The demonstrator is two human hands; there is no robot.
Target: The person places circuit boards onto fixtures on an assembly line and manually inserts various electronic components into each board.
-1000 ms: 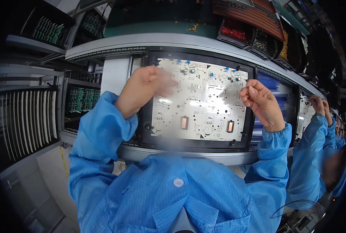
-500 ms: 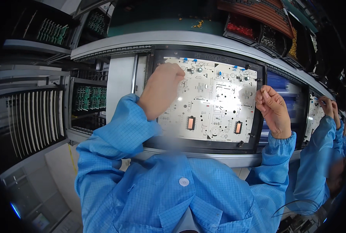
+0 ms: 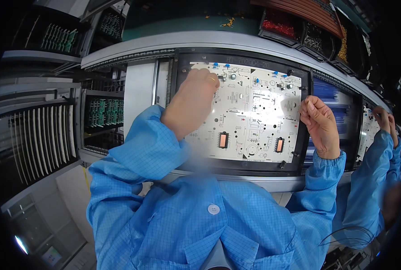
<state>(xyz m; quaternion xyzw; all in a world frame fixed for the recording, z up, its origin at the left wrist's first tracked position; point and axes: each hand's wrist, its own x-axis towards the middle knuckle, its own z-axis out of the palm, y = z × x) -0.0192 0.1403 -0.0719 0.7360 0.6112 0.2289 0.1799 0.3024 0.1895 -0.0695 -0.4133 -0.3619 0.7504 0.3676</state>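
A white printed circuit board (image 3: 234, 114) lies in a black carrier frame (image 3: 200, 167) in front of me. My left hand (image 3: 191, 103) is over its upper left corner, fingers curled and pressed together. Its fingertips are down at the board, and whatever they hold is hidden. Just off the board's right edge, my right hand (image 3: 321, 126) is raised in a pinch; anything between thumb and fingers is too small to make out. Small blue disc components (image 3: 227, 66) and a round capacitor (image 3: 233, 77) stand along the top. Lower down sit two orange-topped blocks (image 3: 223, 140), (image 3: 279, 145).
Metal rails (image 3: 200, 39) run beyond the frame. Bins of red parts (image 3: 279, 28), silvery parts and yellow parts stand at the back right. Racks of green boards (image 3: 103, 112) and pale panels (image 3: 43, 139) are at left. A co-worker's hands (image 3: 382, 120) work at far right.
My left hand has shifted slightly, its fingers curling down more at the board's upper left. My right hand keeps its pinch, nearly in place. The view has shifted a little.
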